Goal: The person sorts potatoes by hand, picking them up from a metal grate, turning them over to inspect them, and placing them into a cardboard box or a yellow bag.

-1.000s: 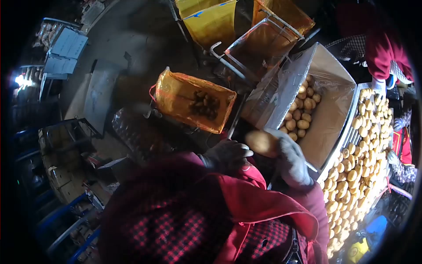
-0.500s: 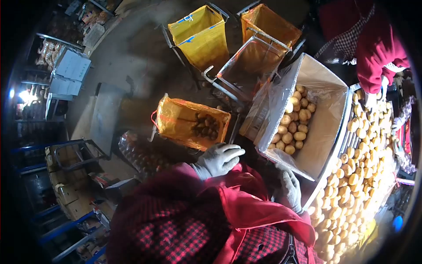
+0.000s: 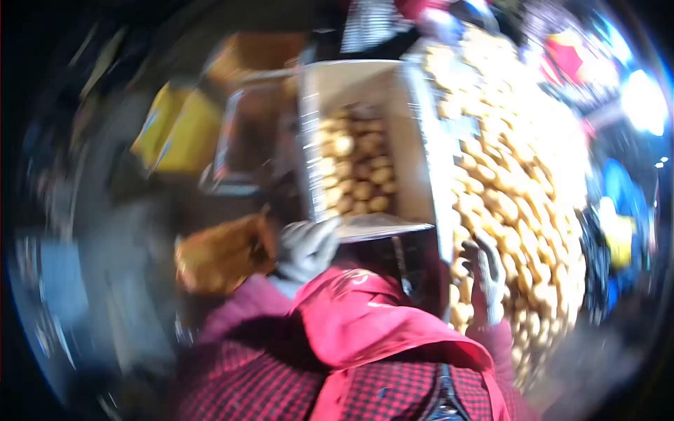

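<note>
My left hand (image 3: 307, 245), in a pale grey glove, is at the near left corner of a cardboard box (image 3: 411, 165). Motion blur smears its fingers. Inside that box lie tan, rounded potatoes (image 3: 359, 168), heaped toward its left side. Over on the right, my right hand (image 3: 486, 274), gloved too, reaches over the left edge of a broad spread of potatoes (image 3: 512, 203). Its fingers are apart and curved, and nothing shows between them.
Left of the box stand a yellow bag (image 3: 179, 130) and an orange bag (image 3: 256, 56) on frames. A smaller orange bag (image 3: 225, 256) sits lower, close to my left hand. At the top, part of another person's red sleeve (image 3: 418, 7) shows beyond the potatoes.
My view has swung right, so the box and bags appear farther left. My right hand has gone from beside the box's near edge to over the spread potatoes. My left hand is now at the box's corner.
</note>
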